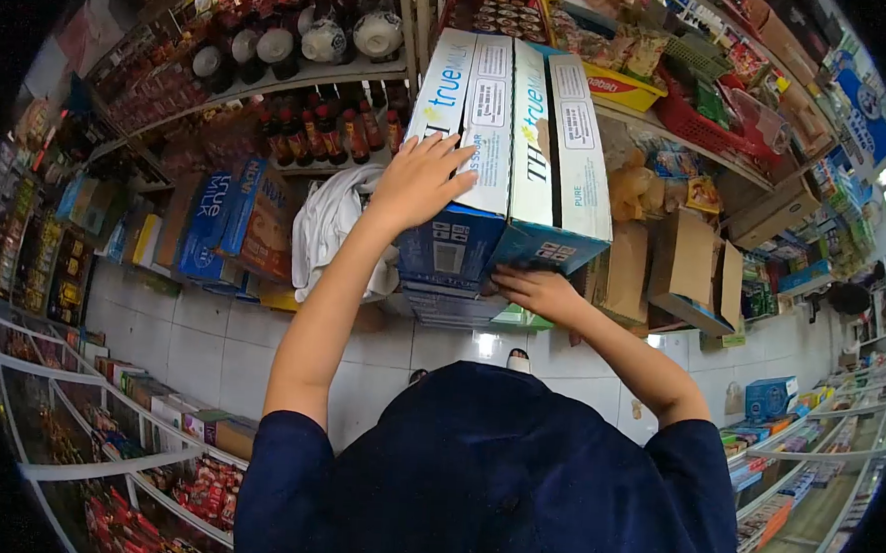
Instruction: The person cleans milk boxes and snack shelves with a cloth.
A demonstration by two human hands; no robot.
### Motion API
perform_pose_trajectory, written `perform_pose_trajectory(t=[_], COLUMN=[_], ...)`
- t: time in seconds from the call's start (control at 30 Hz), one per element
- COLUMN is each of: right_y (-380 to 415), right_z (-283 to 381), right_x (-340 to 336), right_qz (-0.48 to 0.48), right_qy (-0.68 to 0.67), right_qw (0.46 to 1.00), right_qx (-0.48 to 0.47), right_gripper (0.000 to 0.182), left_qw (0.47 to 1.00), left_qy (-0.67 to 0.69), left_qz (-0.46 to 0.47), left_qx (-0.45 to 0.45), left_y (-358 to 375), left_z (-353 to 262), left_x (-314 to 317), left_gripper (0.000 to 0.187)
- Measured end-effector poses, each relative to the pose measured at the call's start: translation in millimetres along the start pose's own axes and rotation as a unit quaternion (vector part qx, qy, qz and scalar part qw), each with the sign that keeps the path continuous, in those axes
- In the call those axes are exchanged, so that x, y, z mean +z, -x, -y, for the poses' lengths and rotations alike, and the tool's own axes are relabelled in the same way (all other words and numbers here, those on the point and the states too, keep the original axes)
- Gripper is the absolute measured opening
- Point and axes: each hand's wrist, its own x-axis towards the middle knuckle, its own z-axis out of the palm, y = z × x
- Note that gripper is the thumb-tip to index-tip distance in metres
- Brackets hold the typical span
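Observation:
Two milk cartons stand side by side before me, white on top with blue lettering. The left milk carton (455, 242) has a dark blue front; the right milk carton (550, 244) has a teal front and a dark gap between its top flaps. My left hand (423, 180) lies on the left carton's top near its front edge, fingers spread. Low on the right carton's front, my right hand (540, 294) touches its bottom edge with fingers stretched leftward; the fingertips are partly hidden. More blue cartons (447, 305) are stacked underneath.
White cloth or bags (335, 231) lie left of the stack, beside blue and orange cartons (256, 217). Opened cardboard boxes (689, 264) stand to the right. Shelves with bottles (325, 135) and a yellow tray (623, 91) of packets are behind. Glass cases (102, 469) flank me.

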Motion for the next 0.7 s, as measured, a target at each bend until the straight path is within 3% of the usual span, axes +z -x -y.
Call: perform_pose_trajectory(t=[0.1, 0.2, 0.27, 0.33, 0.37, 0.43, 0.47, 0.53, 0.7], right_y=[-34.4, -68.3, -81.5, -87.0, -85.2, -91.7, -100.2, -113.3, -139.8], right_z=[6.2, 12.6, 15.2, 21.2, 22.6, 24.0, 25.1, 23.1, 25.8], right_x=[-52.6, -74.2, -50.1, -6.1, 25.0, 37.5, 35.0, 19.4, -23.3], right_qz=[-0.175, -0.248, -0.256, -0.183, -0.088, -0.091, -0.093, -0.163, -0.262], right_qy=[0.019, 0.046, 0.035, -0.054, -0.098, -0.089, -0.08, -0.134, -0.057], right_qw=[0.983, 0.963, 0.962, 0.978, 0.987, 0.99, 0.992, 0.976, 0.961], right_qx=[0.052, 0.093, 0.093, 0.08, 0.091, 0.066, 0.043, 0.055, 0.07], right_gripper=[0.023, 0.026, 0.027, 0.029, 0.03, 0.029, 0.028, 0.029, 0.025], left_qw=[0.998, 0.986, 0.969, 0.944, 0.936, 0.891, 0.893, 0.82, 0.803], left_qy=[0.066, 0.152, 0.231, 0.306, 0.322, 0.423, 0.419, 0.542, 0.568], left_qz=[-0.014, -0.045, -0.036, -0.024, -0.049, -0.094, -0.096, -0.111, -0.079], left_qx=[-0.018, -0.048, -0.085, -0.119, -0.134, -0.134, -0.135, -0.145, -0.16], left_y=[-2.0, -5.1, -9.5, -10.3, -10.4, -11.6, -13.5, -15.7, -15.1], left_z=[5.2, 11.0, 13.2, 12.1, 10.0, 16.4, 18.4, 19.0, 16.2], left_x=[3.1, 6.4, 0.2, -2.0, -1.5, 9.1, 9.3, 11.9, 3.7], left_gripper=[0.041, 0.041, 0.041, 0.042, 0.043, 0.045, 0.045, 0.049, 0.052])
